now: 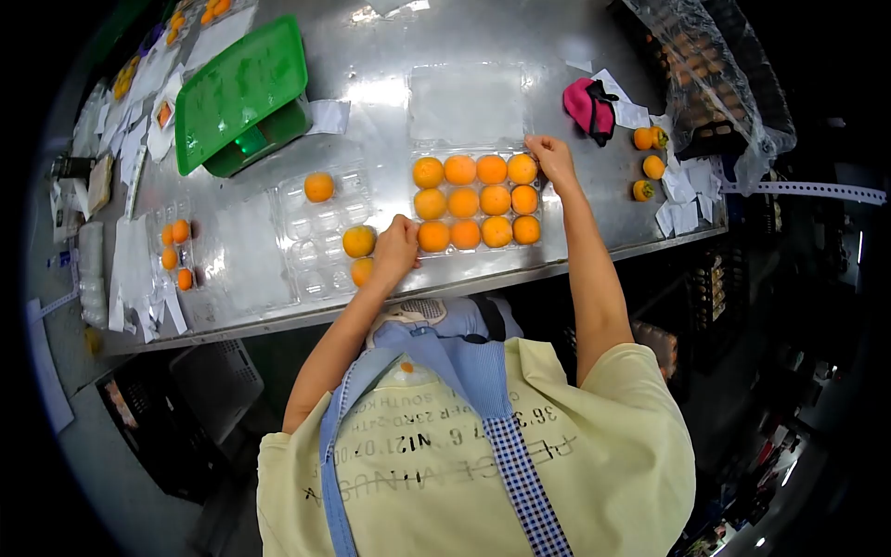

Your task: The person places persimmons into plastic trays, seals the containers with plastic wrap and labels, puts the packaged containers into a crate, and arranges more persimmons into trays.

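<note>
A clear plastic fruit pack [471,256] lies open on the metal table, its lid [467,102] folded back toward the far side. Three rows of orange persimmons [464,200] fill its cups. At the pack's near left corner, my left hand [397,249] is closed on the rim. My right hand [553,163] pinches the far right corner beside the lid's hinge. Left of my left hand is a second clear pack [311,251], mostly of bare cups. It holds one persimmon [318,187] at the back and two by my wrist, the larger one [359,241] fully visible.
A green plastic crate [243,97] stands at the back left. Farther left, another pack holds small orange fruit [176,251]. On the right lie a pink-and-black pouch [590,107], loose persimmons [653,167] and paper scraps [682,195]. The table's front edge [445,288] runs just before me.
</note>
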